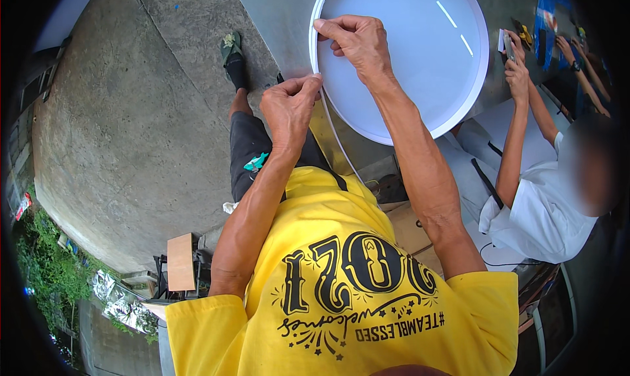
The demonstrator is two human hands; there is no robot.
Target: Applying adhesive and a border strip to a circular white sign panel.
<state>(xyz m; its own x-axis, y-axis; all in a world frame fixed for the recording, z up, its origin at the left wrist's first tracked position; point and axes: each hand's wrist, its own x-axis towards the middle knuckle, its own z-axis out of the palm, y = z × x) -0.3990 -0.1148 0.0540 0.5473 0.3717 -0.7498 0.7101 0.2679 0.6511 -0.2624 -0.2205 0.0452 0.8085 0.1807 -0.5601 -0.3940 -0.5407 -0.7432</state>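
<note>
A large round white shallow disc [420, 81] with a raised rim lies on the metal-topped table in front of me. Along the left side of its rim runs a thin white strip [335, 132], whose loose length hangs down past my waist. My left hand [287, 111] is closed, pinching the strip between thumb and forefinger just outside the rim. Farther up, my right hand [357, 44] reaches over the disc, its thumb and fingers closed on the strip against the rim. The curled fingers hide part of the contact there.
On the right, a person in a white shirt [535, 222] holds a phone [509, 46]; another person's hands [569, 53] show beyond. Concrete floor [144, 126] spreads to my left. A small brown board [180, 262] rests on a dark frame behind me at lower left.
</note>
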